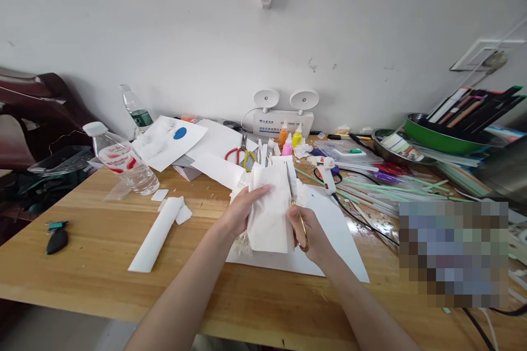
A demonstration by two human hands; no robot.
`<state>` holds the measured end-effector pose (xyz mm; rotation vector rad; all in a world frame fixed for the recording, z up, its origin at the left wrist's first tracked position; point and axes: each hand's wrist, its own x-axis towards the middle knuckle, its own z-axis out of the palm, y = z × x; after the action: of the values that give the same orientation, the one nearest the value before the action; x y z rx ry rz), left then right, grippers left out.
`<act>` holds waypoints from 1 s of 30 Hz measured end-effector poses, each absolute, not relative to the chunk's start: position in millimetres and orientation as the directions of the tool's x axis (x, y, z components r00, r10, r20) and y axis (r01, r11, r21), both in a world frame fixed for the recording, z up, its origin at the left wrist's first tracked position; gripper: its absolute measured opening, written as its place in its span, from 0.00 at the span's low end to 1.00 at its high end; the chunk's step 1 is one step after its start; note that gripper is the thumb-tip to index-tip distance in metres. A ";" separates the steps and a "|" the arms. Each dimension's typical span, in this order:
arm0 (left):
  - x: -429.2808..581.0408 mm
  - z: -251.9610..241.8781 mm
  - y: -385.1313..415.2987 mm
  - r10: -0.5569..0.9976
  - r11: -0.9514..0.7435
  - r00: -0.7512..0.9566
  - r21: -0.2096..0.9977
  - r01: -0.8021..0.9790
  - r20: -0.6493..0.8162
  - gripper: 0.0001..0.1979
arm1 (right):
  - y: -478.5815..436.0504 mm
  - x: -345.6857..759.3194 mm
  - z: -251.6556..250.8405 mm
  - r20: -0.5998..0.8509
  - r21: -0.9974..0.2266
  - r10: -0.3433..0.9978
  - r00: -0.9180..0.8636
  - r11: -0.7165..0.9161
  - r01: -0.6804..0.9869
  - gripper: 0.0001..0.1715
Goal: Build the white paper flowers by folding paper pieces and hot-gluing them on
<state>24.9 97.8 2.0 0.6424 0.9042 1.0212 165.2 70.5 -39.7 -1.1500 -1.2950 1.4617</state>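
Note:
My left hand [242, 211] grips the left side of a white piece of folded paper [269, 214], its thumb lying across the front. At the paper's right edge, my right hand [309, 233] is closed around the gold handles of a pair of scissors [291, 189], whose blades point up and away from me. I cannot tell whether the blades are apart. Beneath both hands lies a large white sheet [335, 247], partly covered by a crumpled pale bundle [242, 244]. A curled white paper strip [158, 236] rests on the wooden table to the left.
Water bottles [125, 167] stand at the left, near a black clip-like tool [56, 238]. Behind my hands are pliers [249, 159], paint bottles [287, 145] and a glue gun [327, 173]. A green pan [444, 140] of markers sits right, beyond scattered thin sticks [370, 189].

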 end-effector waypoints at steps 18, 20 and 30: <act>27.0 0.5 101.1 0.918 0.396 0.193 0.797 -0.457 -0.346 0.09 | 71.6 166.4 -31.8 -0.077 -0.994 0.982 -0.173 -0.063 0.086 0.35; 27.0 -0.8 101.7 0.922 0.387 0.201 0.788 -0.478 -0.331 0.11 | 71.9 166.1 -30.3 -0.081 -0.994 0.983 -0.162 -0.067 0.090 0.36; 26.7 -6.9 102.6 0.881 0.468 0.330 0.719 -0.513 -0.338 0.15 | 71.3 170.6 -32.1 0.018 -1.000 0.961 -0.276 0.024 0.020 0.37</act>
<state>26.7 102.6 -6.9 0.5469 0.7885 0.9731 170.6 71.3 -32.1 -1.0647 -1.4398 1.3847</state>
